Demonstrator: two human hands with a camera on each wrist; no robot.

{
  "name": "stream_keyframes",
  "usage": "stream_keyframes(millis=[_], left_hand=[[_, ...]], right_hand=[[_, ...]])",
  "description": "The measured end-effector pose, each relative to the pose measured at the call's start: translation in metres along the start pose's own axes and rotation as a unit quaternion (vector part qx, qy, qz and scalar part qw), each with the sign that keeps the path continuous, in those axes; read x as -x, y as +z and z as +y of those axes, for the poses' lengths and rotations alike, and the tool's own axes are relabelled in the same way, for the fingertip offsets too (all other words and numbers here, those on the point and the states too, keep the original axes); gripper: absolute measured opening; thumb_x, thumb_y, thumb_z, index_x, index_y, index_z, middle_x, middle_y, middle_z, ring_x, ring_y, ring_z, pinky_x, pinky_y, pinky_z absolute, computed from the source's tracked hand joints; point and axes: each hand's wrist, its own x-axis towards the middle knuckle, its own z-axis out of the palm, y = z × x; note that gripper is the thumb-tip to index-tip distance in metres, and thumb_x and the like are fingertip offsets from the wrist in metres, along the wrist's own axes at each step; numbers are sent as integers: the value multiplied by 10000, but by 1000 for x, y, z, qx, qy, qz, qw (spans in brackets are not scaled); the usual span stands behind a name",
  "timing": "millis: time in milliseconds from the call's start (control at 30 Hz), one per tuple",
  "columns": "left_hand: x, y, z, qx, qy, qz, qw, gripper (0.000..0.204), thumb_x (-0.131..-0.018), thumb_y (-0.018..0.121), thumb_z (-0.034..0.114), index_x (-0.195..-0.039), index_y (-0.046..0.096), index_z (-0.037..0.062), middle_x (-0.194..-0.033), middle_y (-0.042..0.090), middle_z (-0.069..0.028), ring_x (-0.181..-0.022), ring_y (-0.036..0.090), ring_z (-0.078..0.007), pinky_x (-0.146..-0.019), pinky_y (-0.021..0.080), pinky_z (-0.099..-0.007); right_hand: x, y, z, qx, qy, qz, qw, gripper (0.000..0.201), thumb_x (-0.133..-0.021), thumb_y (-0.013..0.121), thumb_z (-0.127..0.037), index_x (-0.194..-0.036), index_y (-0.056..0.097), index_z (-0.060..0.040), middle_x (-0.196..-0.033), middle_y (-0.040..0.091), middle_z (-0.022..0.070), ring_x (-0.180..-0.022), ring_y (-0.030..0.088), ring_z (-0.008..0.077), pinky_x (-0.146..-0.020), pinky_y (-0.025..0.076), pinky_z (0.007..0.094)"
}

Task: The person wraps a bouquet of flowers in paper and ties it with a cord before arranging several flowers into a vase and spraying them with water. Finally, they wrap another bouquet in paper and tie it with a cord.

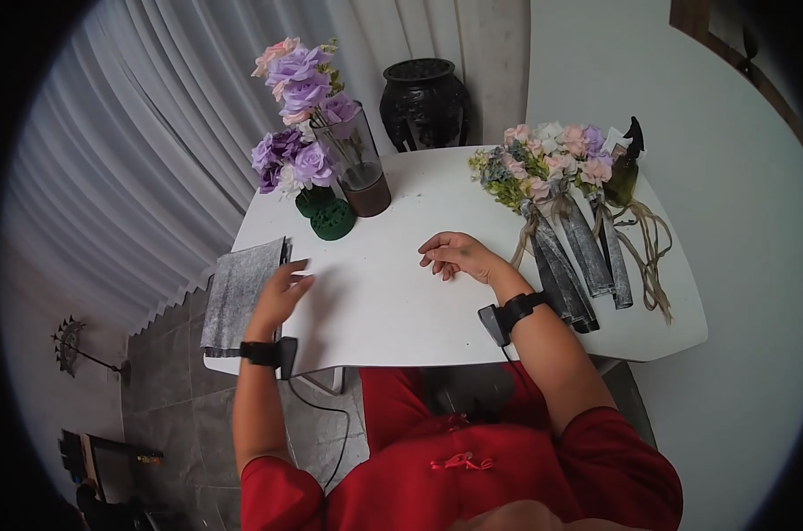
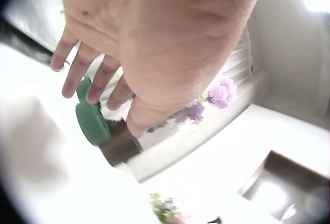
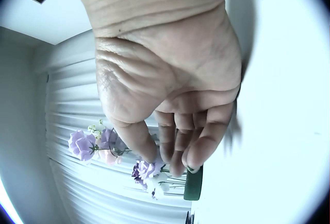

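Observation:
My left hand [image 1: 280, 296] hovers beside the grey folded sheets [image 1: 242, 288] at the table's left, its fingers loosely spread and holding nothing. In the left wrist view its palm [image 2: 149, 44] is bare. Over the middle of the white table, my right hand [image 1: 459, 255] hangs with loosely bent fingers; the right wrist view shows nothing in its palm [image 3: 170, 64]. Ahead of the hands stand two green foam blocks [image 1: 332, 219], one with purple and white flowers [image 1: 291, 162]. Behind them a glass vase [image 1: 363, 164] with a brown base holds tall lilac and pink roses [image 1: 299, 80].
Several wrapped bouquets [image 1: 552, 164] with grey paper [image 1: 565, 265] and twine [image 1: 653, 257] lie at the table's right. Next to them stands a dark spray bottle [image 1: 627, 168]. A black pot [image 1: 425, 102] stands behind the table, before pale curtains [image 1: 180, 115].

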Motion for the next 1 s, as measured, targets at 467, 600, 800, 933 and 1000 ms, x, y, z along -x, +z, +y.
stream_keyframes(millis=[467, 600, 800, 933, 1000], left_hand=[[-100, 175, 81, 466, 32, -198, 862, 237, -925, 555, 157, -1100, 581, -1, -972, 633, -85, -798, 634, -155, -748, 518, -279], [-107, 183, 61, 500, 16, -191, 844, 182, -918, 556, 111, -1054, 584, -6, -889, 614, -71, -700, 607, -146, -684, 525, -270], [-110, 183, 56, 478, 16, -153, 865, 178, -911, 566, 111, -1037, 587, -13, -887, 603, -73, -748, 598, -146, -672, 539, -284], [-113, 181, 60, 487, -29, -202, 849, 399, -966, 484, 319, -1174, 511, -21, -1047, 612, -109, -869, 618, -202, -736, 542, -329], [-111, 173, 62, 527, -46, -249, 811, 388, -971, 471, 315, -1162, 512, -21, -1041, 612, -117, -876, 622, -211, -739, 543, -334]], right_hand=[[110, -54, -51, 602, -79, 414, 678, 361, -735, 702, -216, -992, 608, 19, -966, 633, 192, -921, 612, 351, -802, 489, 400], [127, -62, -40, 656, 122, 358, 653, 588, -713, 721, -316, -1116, 536, 70, -1070, 595, 283, -1015, 576, 407, -869, 462, 435], [83, -61, -7, 325, 66, 361, 872, 504, -771, 701, -277, -1083, 531, 80, -924, 638, 196, -817, 637, 267, -711, 506, 337], [56, 18, -22, 75, 60, 285, 954, 401, -847, 659, -232, -1113, 513, 30, -876, 616, 80, -705, 598, 132, -620, 498, 270], [48, 37, -13, 35, 50, 237, 970, 375, -862, 644, -221, -1115, 508, 20, -877, 610, 67, -715, 591, 121, -631, 495, 262]])
